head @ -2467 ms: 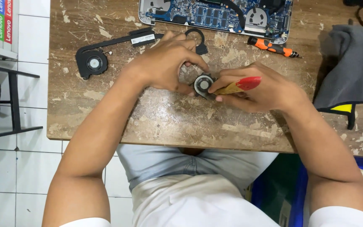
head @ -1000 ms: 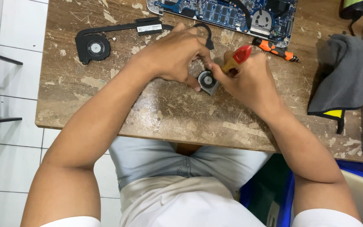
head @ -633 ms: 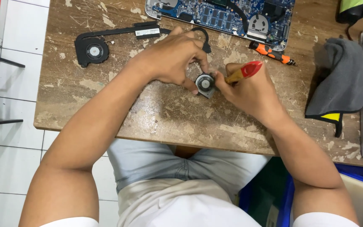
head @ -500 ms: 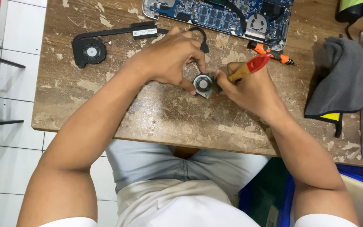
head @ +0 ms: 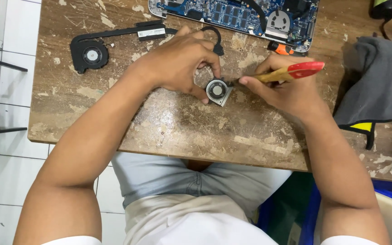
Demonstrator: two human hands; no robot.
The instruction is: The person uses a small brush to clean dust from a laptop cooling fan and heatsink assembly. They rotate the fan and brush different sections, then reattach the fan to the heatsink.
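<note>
- A person is sitting at a worn wooden table (head: 114,118), seen from above, with both bare arms reaching forward over it.
- A small round fan (head: 217,90) is lying flat on the table between the two hands, just ahead of the person's body and a little to the left of the table's middle.
- The left hand (head: 182,63) is curling over the fan from the left and far side; its thumb and fingertips are pinching the fan's rim, so this hand is closed on the fan and steadying it.
- The right hand (head: 286,90) is sitting just right of the fan, its fingers wrapped shut around a brush (head: 291,72) with a wooden handle and a red end.
- The brush's long axis is running nearly level, left to right, rising slightly toward the red end on the right; its working tip is pointing left and meeting the fan's right edge. The bristles themselves are too small to make out.
- Both hands are equally close to the fan: the left is touching it directly, while the right is reaching it only through the brush.
- Farther back, a black fan with a heat pipe (head: 91,54) is lying to the left, well apart from the hands.
- An opened laptop with a blue circuit board (head: 232,13) is lying along the far edge.
- A grey cloth (head: 377,86) is resting to the right.
</note>
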